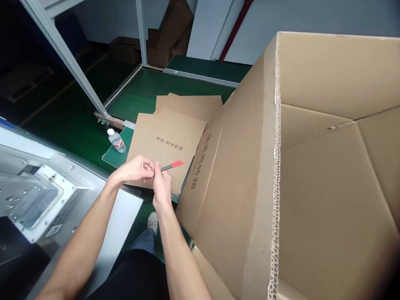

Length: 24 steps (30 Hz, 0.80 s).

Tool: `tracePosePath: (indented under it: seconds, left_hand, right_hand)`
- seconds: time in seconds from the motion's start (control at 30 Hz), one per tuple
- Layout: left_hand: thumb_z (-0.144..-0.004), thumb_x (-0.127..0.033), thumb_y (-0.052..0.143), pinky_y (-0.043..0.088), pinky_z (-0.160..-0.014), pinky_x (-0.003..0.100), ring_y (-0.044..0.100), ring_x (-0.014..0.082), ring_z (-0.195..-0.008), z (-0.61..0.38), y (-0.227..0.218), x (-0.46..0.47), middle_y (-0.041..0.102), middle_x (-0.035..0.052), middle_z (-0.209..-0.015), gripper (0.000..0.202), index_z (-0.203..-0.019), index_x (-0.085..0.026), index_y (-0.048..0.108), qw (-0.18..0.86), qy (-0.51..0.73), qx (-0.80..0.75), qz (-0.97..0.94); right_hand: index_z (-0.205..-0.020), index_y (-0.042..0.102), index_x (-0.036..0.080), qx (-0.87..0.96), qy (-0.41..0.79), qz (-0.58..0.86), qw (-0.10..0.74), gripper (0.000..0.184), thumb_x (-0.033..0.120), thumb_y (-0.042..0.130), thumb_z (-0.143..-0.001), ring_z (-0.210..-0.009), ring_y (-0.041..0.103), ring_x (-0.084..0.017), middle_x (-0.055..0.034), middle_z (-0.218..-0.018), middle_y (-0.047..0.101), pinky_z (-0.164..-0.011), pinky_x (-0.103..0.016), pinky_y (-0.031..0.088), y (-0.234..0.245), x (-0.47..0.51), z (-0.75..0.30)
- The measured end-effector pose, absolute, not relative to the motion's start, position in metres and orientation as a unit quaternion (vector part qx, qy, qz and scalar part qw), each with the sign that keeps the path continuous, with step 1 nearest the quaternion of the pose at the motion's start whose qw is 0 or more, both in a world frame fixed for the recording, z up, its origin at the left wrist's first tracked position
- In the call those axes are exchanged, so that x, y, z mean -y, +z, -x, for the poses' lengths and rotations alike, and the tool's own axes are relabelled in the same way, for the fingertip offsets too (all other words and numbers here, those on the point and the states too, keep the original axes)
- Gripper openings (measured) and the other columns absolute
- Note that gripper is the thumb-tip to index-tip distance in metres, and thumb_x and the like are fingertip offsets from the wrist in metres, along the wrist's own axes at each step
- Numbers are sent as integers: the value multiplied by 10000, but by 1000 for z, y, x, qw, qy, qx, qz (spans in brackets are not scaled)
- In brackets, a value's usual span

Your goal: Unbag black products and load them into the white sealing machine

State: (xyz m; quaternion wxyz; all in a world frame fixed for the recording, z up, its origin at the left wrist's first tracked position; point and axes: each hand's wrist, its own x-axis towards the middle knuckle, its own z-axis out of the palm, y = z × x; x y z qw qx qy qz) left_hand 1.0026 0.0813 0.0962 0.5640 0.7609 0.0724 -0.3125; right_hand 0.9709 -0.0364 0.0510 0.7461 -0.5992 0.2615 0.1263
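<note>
Hands meet low in view: left hand (136, 170) and right hand (162, 186) both pinch a red-capped pen (171, 166). Green floor (71, 121) lies below. Flat cardboard sheets (165, 146) lie beyond, a bottle (117, 141) left of them. A big open box (312, 175) blocks the right; a metal frame (62, 50) stands farther left.

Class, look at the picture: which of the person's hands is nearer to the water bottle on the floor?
Left. The left hand is just right of and below the water bottle; the right hand is farther right, beyond it.
</note>
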Motion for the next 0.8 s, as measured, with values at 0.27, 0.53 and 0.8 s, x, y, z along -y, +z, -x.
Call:
tracePosePath:
  seconds: [0.27,0.53,0.8]
  left_hand:
    - [-903,-448,575,512,-521,229,658,156,-532,-973,76,-94,653,22,-596,340,-682,-189,585,494,-338,-13,-801]
    - [-884,-573,572,476,-467,231,594,146,-441,-965,93,-108,589,10,-509,471,-588,-211,511,521,-329,-47,-786]
    - [-799,-661,741,527,-456,249,623,160,-463,-933,103,-150,662,37,-573,501,-726,-171,672,585,-226,-206,-751]
  right_hand:
    - [-870,684,159,-272,152,615,724,557,704,583,-923,-568,557,-158,2,-581,579,-568,-263,446,33,35,-965]
    - [-684,546,183,-290,182,648,680,419,370,496,-1055,-479,434,-117,39,-518,445,-502,-245,368,56,13,-976]
    - [-874,679,164,-345,77,749,561,546,498,308,-1094,-760,666,-224,-97,-773,686,-710,-314,505,-3,43,-1034]
